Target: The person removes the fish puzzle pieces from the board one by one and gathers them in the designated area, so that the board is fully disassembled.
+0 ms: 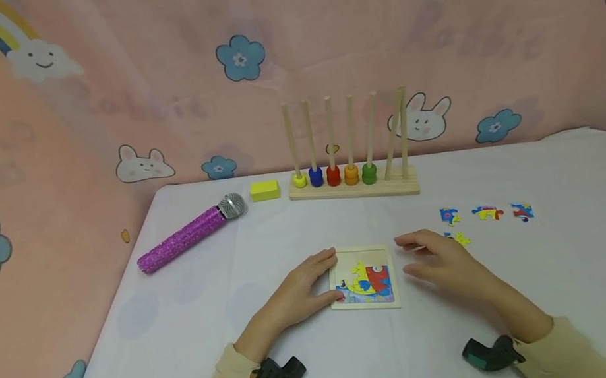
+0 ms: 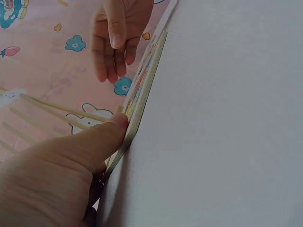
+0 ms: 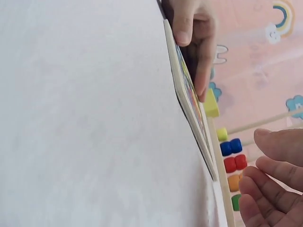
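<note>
A small wooden jigsaw puzzle board (image 1: 368, 308) lies on the table, its lower part filled with yellow, red and blue pieces and its top strip bare wood. My left hand (image 1: 299, 291) holds the board by its left side, thumb at the near corner and fingers at the far corner. In the left wrist view the thumb (image 2: 106, 135) presses on the frame's edge. To the right of the board hovers my right hand (image 1: 449, 263), fingers loosely bent and apart, with nothing between them. In the right wrist view its fingers (image 3: 265, 189) are spread beside the board.
Several loose jigsaw pieces (image 1: 487, 213) lie to the right, one partly hidden behind the right hand. Along the back stand a wooden peg rack (image 1: 354, 189) with coloured beads and a yellow block (image 1: 264, 191). A purple glittery microphone (image 1: 185, 237) lies at the left.
</note>
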`<state>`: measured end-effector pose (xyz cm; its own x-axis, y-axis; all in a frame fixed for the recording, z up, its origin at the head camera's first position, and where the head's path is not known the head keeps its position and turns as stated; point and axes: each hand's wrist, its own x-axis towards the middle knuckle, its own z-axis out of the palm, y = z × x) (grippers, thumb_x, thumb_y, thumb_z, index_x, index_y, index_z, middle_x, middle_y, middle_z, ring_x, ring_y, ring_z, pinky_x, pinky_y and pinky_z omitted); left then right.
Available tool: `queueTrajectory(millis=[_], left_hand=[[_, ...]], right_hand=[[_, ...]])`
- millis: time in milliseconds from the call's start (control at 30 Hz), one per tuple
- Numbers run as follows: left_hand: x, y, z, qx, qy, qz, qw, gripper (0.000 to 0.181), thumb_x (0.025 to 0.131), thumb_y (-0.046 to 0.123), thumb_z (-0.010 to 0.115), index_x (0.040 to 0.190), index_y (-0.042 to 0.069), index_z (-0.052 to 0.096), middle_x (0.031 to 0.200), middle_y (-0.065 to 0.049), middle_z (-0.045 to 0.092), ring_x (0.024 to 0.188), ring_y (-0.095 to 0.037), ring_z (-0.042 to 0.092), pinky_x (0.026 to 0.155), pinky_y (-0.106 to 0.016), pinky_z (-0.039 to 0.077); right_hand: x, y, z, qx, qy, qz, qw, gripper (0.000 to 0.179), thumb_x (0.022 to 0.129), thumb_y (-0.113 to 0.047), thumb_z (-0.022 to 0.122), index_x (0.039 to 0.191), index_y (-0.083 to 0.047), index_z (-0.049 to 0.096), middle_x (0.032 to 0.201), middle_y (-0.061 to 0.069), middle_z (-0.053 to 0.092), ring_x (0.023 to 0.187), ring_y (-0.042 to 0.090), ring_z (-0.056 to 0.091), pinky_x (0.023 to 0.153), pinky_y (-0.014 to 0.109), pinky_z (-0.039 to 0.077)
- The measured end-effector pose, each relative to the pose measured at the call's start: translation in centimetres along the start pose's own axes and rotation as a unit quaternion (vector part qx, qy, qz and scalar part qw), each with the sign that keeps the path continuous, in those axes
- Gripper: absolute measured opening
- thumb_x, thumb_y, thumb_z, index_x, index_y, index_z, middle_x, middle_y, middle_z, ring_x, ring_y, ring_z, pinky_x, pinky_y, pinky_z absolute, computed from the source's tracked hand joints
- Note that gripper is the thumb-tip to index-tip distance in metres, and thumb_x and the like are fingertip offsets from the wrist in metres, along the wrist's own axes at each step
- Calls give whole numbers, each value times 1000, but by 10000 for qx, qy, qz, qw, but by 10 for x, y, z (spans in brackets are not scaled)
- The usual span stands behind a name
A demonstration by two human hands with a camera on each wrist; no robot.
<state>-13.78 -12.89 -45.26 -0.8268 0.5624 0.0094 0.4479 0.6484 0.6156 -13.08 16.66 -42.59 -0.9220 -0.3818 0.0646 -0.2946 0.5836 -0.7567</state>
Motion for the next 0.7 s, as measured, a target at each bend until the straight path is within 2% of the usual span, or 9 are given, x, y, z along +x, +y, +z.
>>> queueTrajectory(millis=[233, 400, 533, 700], left_hand=[[0, 1, -1, -51, -25, -4, 10000, 67, 87, 36, 68, 143, 9, 43, 153, 2, 33, 142, -17, 28, 116, -38, 27], [-1, 1, -1, -83, -76, -23, 9999, 66, 88, 37, 67, 143, 9, 43, 154, 2, 33, 142, -18, 28, 116, -39, 28], [-1, 1, -1, -71, -71, -3, 9999, 66, 88, 37, 67, 143, 9, 43, 154, 2, 33, 142, -17, 28, 117, -39, 26], [0, 0, -1, 4, 10, 91, 10000, 67, 87, 38, 67, 142, 8, 44, 153, -1, 34, 142, -21, 31, 115, -42, 29]], right_hand=[[16, -16, 21, 218, -376, -139, 9990, 45, 86, -11, 68, 129, -5, 54, 127, 9, 58, 114, 24, 56, 98, 45, 48], [22, -23, 34, 312, -647, -257, 9971, 44, 86, -14, 68, 127, -3, 54, 125, 10, 59, 109, 24, 59, 95, 44, 50], [26, -26, 41, 210, -694, -317, 9969, 44, 86, -12, 68, 126, -2, 55, 121, 10, 60, 103, 21, 60, 90, 39, 53], [28, -26, 49, -155, -572, -279, 9979, 44, 84, -11, 70, 125, -4, 57, 121, 8, 59, 104, 19, 55, 92, 40, 50]])
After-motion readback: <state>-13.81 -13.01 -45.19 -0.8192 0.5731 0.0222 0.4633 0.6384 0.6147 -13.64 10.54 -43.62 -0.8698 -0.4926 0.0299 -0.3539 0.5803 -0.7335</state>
